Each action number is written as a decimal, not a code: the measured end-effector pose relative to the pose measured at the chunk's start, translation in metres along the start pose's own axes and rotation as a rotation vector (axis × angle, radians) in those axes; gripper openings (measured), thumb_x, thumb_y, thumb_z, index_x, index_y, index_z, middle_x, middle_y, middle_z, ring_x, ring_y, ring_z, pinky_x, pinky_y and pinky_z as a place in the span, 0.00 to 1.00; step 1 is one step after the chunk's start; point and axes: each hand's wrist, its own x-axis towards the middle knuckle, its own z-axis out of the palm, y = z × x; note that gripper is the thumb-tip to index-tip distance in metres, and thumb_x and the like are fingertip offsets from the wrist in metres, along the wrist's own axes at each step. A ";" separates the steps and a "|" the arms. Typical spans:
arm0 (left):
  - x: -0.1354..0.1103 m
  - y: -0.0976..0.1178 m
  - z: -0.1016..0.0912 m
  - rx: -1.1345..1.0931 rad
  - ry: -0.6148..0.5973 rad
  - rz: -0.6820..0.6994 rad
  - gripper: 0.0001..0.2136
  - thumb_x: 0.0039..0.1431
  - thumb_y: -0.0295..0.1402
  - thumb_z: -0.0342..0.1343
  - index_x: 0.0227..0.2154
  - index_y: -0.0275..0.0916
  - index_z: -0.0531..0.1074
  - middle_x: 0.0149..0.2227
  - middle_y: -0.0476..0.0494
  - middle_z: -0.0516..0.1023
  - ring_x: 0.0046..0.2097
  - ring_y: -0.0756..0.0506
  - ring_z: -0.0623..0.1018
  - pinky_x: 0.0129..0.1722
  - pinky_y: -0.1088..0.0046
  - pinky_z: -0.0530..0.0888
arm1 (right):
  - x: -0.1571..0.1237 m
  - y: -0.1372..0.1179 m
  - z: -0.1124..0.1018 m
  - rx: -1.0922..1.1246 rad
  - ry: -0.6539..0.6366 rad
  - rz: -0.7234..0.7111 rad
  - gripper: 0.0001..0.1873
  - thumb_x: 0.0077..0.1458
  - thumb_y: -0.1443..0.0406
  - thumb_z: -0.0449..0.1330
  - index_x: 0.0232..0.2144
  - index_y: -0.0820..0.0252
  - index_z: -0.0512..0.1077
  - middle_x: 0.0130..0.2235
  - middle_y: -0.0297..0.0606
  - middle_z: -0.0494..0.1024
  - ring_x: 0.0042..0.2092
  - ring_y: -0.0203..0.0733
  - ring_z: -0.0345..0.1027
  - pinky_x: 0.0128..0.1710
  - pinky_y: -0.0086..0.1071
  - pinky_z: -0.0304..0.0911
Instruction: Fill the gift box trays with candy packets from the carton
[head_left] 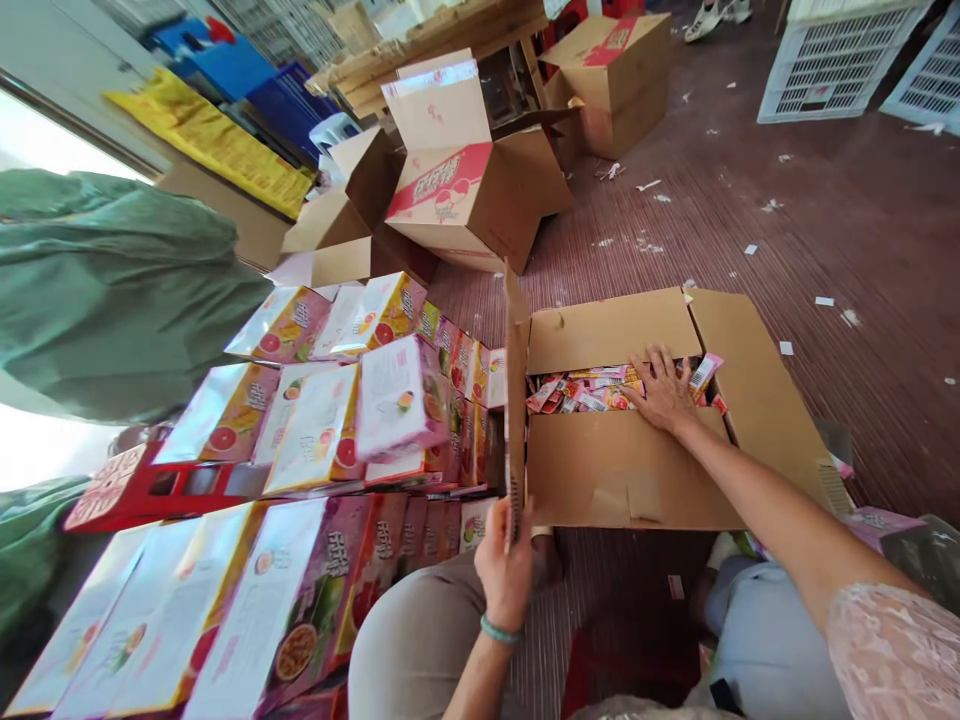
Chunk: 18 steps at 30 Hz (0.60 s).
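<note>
An open cardboard box point(622, 470) lies on the floor in front of me, with several small colourful sachets point(585, 392) showing through the gap between its flaps. My right hand point(664, 390) reaches into that gap, fingers spread flat on the sachets and the near flap. My left hand point(506, 570), with a green bracelet at the wrist, is closed round the lower edge of the box's upright left flap point(516, 400).
Stacks of glossy pink and silver retail cartons point(322, 430) fill the floor to the left. More open cardboard boxes point(465, 180) stand behind. White plastic crates point(840, 60) sit at the far right. Paper scraps litter the dark red floor point(825, 230).
</note>
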 end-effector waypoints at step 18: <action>0.075 0.059 0.085 0.506 -0.529 0.614 0.43 0.61 0.60 0.56 0.73 0.47 0.53 0.76 0.31 0.44 0.76 0.29 0.45 0.71 0.39 0.43 | -0.021 0.025 -0.043 0.009 0.035 0.006 0.29 0.73 0.53 0.41 0.66 0.52 0.67 0.73 0.48 0.55 0.72 0.58 0.47 0.69 0.65 0.37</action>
